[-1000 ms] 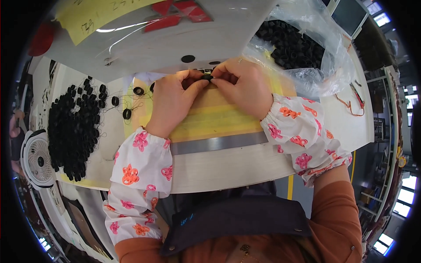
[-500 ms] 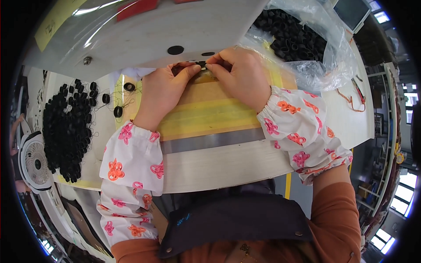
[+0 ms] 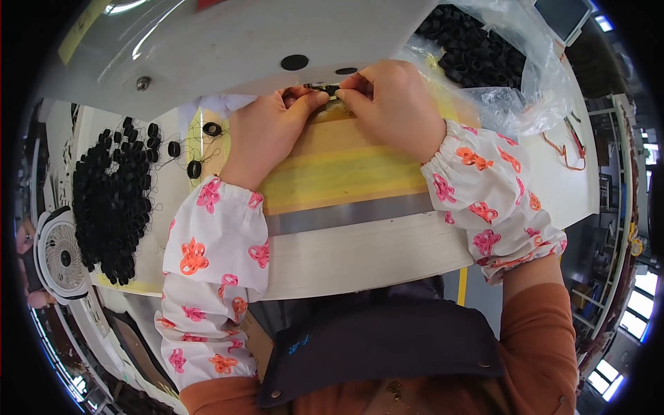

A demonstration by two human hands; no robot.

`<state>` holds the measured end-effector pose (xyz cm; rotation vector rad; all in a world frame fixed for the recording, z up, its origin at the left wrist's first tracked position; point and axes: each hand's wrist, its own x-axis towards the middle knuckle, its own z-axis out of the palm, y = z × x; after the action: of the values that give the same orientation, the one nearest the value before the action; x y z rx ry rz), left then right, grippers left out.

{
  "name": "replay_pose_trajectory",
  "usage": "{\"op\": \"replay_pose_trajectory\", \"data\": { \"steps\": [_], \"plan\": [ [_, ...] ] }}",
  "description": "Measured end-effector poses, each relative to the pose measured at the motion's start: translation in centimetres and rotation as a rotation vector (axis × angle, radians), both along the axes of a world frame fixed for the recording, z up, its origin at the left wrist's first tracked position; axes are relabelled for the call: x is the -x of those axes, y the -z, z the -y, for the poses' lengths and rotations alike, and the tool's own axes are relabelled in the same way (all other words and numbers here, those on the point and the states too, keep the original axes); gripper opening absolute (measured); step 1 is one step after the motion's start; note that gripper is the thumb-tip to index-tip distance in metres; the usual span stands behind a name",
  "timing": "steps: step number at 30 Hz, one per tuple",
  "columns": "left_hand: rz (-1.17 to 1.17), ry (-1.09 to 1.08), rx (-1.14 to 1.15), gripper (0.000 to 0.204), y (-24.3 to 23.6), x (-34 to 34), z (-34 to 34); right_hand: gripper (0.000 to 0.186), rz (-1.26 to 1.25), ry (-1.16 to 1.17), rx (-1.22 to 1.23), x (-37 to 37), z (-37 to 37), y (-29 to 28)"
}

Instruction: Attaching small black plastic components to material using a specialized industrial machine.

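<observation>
Under the grey-white machine body (image 3: 207, 62), my left hand (image 3: 270, 128) and my right hand (image 3: 401, 107) meet with their fingertips nearly together. Both pinch a small black band piece (image 3: 322, 88), mostly covered by the fingers and the machine's lower edge. Yellow tape strips (image 3: 346, 166) cover the work surface beneath my wrists. Left of my left wrist lie a few loose black band loops (image 3: 194, 169) trailing thin threads. The exact shape of the held piece is too small to make out.
A big pile of black loops (image 3: 114, 200) covers the table's left side, by a white fan (image 3: 62, 256). At the back right, a clear plastic bag (image 3: 532, 104) holds more black loops (image 3: 477, 52). Thread snips (image 3: 575, 138) with an orange cord lie at the right.
The whole view has shifted slightly, so things sit a little further right. Both hands keep their pinch at the same place under the machine, with small finger movement.
</observation>
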<state>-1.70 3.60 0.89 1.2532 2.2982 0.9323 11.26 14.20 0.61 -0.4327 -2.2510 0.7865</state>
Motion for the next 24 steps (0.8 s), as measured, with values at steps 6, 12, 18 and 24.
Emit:
{"op": "replay_pose_trajectory", "data": {
  "steps": [6,12,18,24],
  "plan": [
    [0.133,-0.056,0.025,0.033,0.4,0.3,0.2,0.008,0.099,0.042,0.050,0.2,0.7,-0.1],
    [0.088,-0.011,-0.002,0.032,0.5,-0.3,0.1,0.013,0.159,0.020,0.059,-0.5,-0.1,0.3],
    [0.167,-0.020,-0.067,0.029,0.8,0.5,-0.6,0.012,0.134,0.022,-0.008,0.2,-0.7,0.1],
    [-0.032,0.021,0.004,0.037,-0.4,0.7,-0.3,0.013,0.092,0.007,0.030,0.5,-0.8,-0.4]
  ]
}}
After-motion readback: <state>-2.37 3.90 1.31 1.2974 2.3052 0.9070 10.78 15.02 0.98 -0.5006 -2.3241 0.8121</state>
